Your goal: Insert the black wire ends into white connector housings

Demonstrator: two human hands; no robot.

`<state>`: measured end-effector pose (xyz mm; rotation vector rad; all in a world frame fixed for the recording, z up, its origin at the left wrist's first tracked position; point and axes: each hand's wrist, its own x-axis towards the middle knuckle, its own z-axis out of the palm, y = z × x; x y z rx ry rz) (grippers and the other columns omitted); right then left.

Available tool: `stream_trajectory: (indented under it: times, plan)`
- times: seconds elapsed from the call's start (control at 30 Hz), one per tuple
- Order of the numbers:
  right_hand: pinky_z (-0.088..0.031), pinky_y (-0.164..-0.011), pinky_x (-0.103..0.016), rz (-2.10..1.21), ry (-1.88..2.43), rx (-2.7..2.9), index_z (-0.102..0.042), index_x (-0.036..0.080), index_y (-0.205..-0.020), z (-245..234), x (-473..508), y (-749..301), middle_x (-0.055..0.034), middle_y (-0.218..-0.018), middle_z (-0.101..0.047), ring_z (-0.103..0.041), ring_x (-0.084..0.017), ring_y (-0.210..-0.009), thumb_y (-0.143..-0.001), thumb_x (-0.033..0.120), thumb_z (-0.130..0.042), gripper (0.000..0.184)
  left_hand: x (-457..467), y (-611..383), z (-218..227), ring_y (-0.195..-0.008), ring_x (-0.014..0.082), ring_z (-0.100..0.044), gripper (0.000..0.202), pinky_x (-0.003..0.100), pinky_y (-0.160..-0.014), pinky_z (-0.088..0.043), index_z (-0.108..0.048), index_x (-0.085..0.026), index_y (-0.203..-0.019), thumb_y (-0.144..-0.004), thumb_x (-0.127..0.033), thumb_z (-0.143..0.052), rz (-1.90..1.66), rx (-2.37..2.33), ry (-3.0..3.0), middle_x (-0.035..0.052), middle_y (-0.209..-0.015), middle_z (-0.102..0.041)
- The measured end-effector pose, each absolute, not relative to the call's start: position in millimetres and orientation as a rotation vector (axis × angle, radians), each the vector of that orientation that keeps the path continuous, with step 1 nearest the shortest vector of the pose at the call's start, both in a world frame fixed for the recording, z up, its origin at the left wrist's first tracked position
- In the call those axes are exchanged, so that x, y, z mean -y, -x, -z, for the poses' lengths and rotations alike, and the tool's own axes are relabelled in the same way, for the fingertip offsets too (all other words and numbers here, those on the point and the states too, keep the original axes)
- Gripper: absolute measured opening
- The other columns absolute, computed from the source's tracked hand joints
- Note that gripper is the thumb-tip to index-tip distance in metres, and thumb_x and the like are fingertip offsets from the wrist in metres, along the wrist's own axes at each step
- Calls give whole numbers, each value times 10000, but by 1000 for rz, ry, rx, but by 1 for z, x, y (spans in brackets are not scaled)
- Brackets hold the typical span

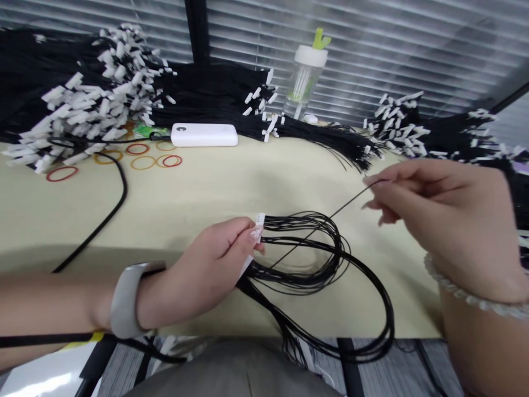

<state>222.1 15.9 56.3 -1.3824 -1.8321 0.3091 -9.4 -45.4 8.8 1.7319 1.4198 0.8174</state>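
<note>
My left hand [219,262] is closed around a looped bundle of thin black wires [330,259] above the table's front part. White plastic connectors [259,220] poke out between its thumb and fingers. Loops of the bundle spread to the right, and loose wire ends [293,344] hang past the table's front edge. To the right, my right hand [438,215] pinches one single black wire [351,198] between thumb and forefinger. That wire runs taut and slanting down across the loops toward the left hand. Where it joins the bundle is hidden among the other wires.
Piles of black wires with white connectors [119,82] line the back of the pale table [198,193]. A white power bank [204,135] lies there with a black cable [124,187]. Rubber bands [142,162] are scattered nearby. A clear bottle [305,77] stands by the blinds.
</note>
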Motion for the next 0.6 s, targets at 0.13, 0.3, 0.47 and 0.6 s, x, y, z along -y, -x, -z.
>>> stream_trajectory:
  times: [0.13,0.3,0.47,0.6]
  plan:
    - [-474,-620,-269,-495,1015,1509,-591,148,-971,-59,-24,-219,-102,-1019,-579,-605,-146,-763,-725,100,-520,260,45,9,-9,-521,84,-389,283,200,-494,-316,-418,-176,-631,-860,-289,-298,-805,-1404,-1746,-42,-592,-452]
    - [-323,-398,-173,-716,1031,1188,-571,170,-1020,-67,-24,-217,-87,-1045,-556,-440,15,-436,-785,108,-425,284,44,9,-10,-531,80,-399,283,196,-501,-315,-429,-175,-632,-863,-283,-306,-804,-1384,-1726,-45,-623,-488]
    - [-341,-346,-172,-817,935,1616,-386,284,-1191,-51,-5,-206,10,-674,-575,-466,-53,-415,-815,183,-454,394,44,9,-11,-529,78,-395,289,191,-517,-323,-432,-175,-627,-863,-286,-308,-799,-1379,-1680,-51,-603,-464]
    - [-452,-514,-192,-725,959,2189,-508,195,-835,-38,8,-195,6,-693,-588,-554,-82,-592,-759,167,-535,86,43,10,-11,-527,86,-398,311,196,-519,-329,-439,-173,-621,-863,-309,-298,-801,-1354,-1644,-48,-567,-434]
